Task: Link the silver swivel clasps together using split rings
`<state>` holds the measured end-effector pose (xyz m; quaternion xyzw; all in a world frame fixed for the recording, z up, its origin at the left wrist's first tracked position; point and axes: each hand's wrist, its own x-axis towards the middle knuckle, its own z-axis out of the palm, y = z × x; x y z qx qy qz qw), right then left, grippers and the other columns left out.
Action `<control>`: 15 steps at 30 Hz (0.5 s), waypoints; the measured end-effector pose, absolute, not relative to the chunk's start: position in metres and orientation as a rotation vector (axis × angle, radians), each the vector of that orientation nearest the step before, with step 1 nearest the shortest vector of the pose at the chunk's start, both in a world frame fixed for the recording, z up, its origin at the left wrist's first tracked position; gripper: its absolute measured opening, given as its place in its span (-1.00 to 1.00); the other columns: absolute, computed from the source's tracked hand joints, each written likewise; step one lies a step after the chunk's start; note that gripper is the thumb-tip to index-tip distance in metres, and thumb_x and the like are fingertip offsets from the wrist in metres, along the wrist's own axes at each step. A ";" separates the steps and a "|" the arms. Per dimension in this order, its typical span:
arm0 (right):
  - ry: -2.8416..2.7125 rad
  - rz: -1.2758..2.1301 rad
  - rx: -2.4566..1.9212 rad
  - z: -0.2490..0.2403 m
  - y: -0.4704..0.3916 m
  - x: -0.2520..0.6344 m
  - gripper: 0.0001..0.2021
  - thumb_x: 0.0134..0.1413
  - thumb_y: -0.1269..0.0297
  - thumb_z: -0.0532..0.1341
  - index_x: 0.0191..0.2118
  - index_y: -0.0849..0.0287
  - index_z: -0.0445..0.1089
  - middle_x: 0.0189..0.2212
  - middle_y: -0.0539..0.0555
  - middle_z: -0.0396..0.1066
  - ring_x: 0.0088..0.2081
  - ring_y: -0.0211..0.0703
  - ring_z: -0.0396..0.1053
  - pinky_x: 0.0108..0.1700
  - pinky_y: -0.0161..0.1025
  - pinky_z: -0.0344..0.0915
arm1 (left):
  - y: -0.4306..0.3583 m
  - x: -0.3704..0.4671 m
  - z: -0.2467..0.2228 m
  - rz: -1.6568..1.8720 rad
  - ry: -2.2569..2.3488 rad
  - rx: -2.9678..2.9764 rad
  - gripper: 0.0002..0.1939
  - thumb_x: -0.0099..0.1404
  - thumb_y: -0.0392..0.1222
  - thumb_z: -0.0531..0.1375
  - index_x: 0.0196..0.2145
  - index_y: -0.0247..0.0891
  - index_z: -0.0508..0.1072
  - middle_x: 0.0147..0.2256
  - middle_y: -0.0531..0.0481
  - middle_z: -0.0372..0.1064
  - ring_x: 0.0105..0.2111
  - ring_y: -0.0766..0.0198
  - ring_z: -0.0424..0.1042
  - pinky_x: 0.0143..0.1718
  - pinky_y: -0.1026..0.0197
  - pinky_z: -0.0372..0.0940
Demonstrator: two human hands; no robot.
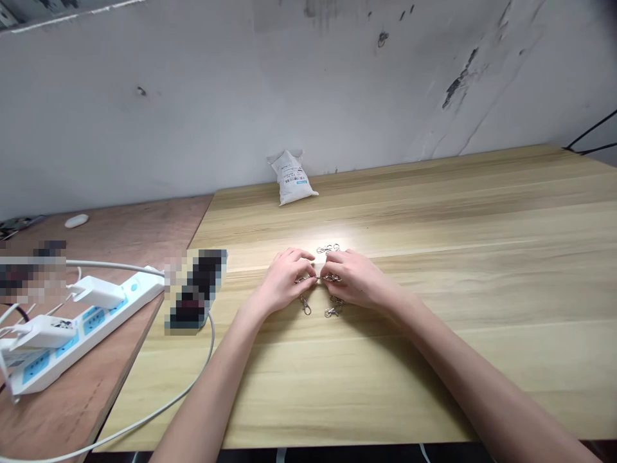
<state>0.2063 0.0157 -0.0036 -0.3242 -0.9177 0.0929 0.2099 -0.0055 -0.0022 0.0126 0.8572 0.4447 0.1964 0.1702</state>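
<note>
Both hands meet over the middle of the wooden table (434, 257). My left hand (288, 278) is closed on a metal key ring, with a silver clasp (305, 305) hanging below its fingertips. Close to its right, my right hand (349, 276) pinches a metal clasp (332, 278); fingers partly hide it. Between the two sets of fingertips the metal pieces nearly meet or touch. More silver clasps (333, 310) lie on the wood just below my right hand. Beyond the hands lie a few small metal clasps and rings (328, 249).
A white printed packet (293, 179) stands near the wall. On the left are a blurred-out phone (196, 289) with a cable (193, 379), a white power strip (87, 328) with plugs, and a small white case (76, 221) on a reddish board.
</note>
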 end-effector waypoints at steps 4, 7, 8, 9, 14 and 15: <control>-2.609 0.273 -0.926 0.003 0.016 0.212 -0.79 0.02 0.46 0.22 -0.19 0.14 0.45 -0.29 0.08 0.42 -0.25 -0.13 0.33 -0.10 -0.16 0.16 | -0.001 -0.006 0.013 0.568 1.284 2.436 -0.93 0.30 -0.20 0.22 -0.34 -0.19 0.48 -0.02 -0.05 0.40 0.02 0.11 0.35 0.08 -0.05 0.20; -2.692 0.253 -0.987 0.006 0.013 0.211 -0.77 0.00 0.53 0.19 -0.21 0.16 0.46 -0.34 0.08 0.42 -0.29 -0.14 0.33 -0.11 -0.17 0.16 | -0.001 -0.006 0.014 0.575 1.287 2.428 -0.93 0.31 -0.20 0.21 -0.35 -0.19 0.48 -0.03 -0.04 0.40 0.02 0.12 0.35 0.08 -0.05 0.19; -2.721 0.224 -1.004 0.006 0.013 0.210 -0.76 0.00 0.55 0.17 -0.22 0.16 0.46 -0.36 0.08 0.42 -0.31 -0.13 0.33 -0.11 -0.17 0.15 | -0.001 -0.006 0.013 0.576 1.285 2.428 -0.92 0.31 -0.20 0.21 -0.35 -0.20 0.48 -0.03 -0.04 0.40 0.02 0.12 0.35 0.08 -0.04 0.19; -2.745 0.185 -1.017 0.006 0.012 0.209 -0.76 0.00 0.56 0.15 -0.23 0.17 0.46 -0.38 0.09 0.42 -0.32 -0.13 0.32 -0.12 -0.17 0.15 | -0.001 -0.006 0.013 0.576 1.284 2.429 -0.92 0.31 -0.20 0.22 -0.35 -0.20 0.48 -0.03 -0.04 0.40 0.02 0.13 0.35 0.08 -0.04 0.19; -2.751 0.037 -1.029 -0.001 0.009 0.204 -0.76 -0.02 0.57 0.14 -0.24 0.19 0.42 -0.39 0.09 0.42 -0.34 -0.11 0.32 -0.12 -0.16 0.12 | -0.001 -0.007 0.011 0.565 1.280 2.431 -0.93 0.31 -0.20 0.21 -0.34 -0.20 0.47 -0.03 -0.04 0.40 0.02 0.12 0.34 0.08 -0.03 0.19; -2.741 0.014 -1.030 -0.002 0.009 0.203 -0.77 -0.03 0.57 0.13 -0.24 0.19 0.41 -0.38 0.10 0.41 -0.35 -0.10 0.32 -0.11 -0.16 0.12 | -0.001 -0.006 0.011 0.560 1.281 2.429 -0.93 0.31 -0.20 0.21 -0.34 -0.20 0.47 -0.03 -0.04 0.40 0.02 0.12 0.34 0.08 -0.04 0.19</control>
